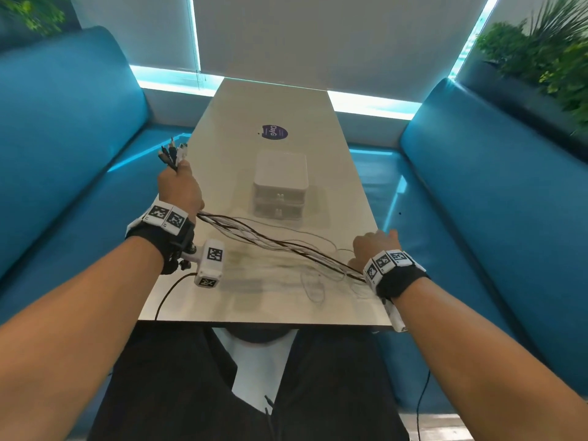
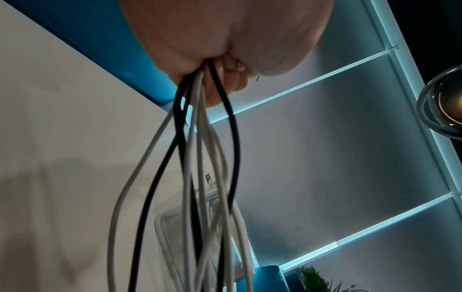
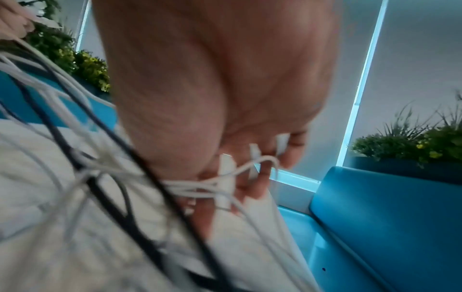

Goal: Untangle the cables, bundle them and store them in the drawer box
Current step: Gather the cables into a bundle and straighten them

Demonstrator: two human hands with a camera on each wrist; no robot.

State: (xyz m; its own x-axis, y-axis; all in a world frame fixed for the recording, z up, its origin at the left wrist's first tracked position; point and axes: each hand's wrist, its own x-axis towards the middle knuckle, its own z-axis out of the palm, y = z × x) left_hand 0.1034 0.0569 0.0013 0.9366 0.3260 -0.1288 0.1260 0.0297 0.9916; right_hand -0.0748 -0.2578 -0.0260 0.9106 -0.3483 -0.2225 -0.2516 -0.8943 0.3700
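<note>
Several black and white cables [image 1: 273, 241] stretch in a bunch across the table between my two hands. My left hand [image 1: 179, 186] grips one end at the table's left edge, with the plugs [image 1: 173, 154] sticking out above the fist. In the left wrist view the cables [image 2: 200, 138] hang out of the closed fist. My right hand [image 1: 374, 249] grips the other end near the table's right edge; the right wrist view shows white plugs [image 3: 226, 177] and cables among its curled fingers [image 3: 252, 189]. Slack loops [image 1: 313, 289] lie on the table. The white drawer box [image 1: 280, 186] stands mid-table, both drawers closed.
The pale table [image 1: 286, 103] runs away from me between two blue benches [image 1: 63, 138], [image 1: 493, 186]. A purple sticker [image 1: 274, 132] lies beyond the box. Plants [image 1: 547, 58] stand behind the right bench. A dark cord [image 1: 165, 297] hangs from the left wrist camera over the near edge.
</note>
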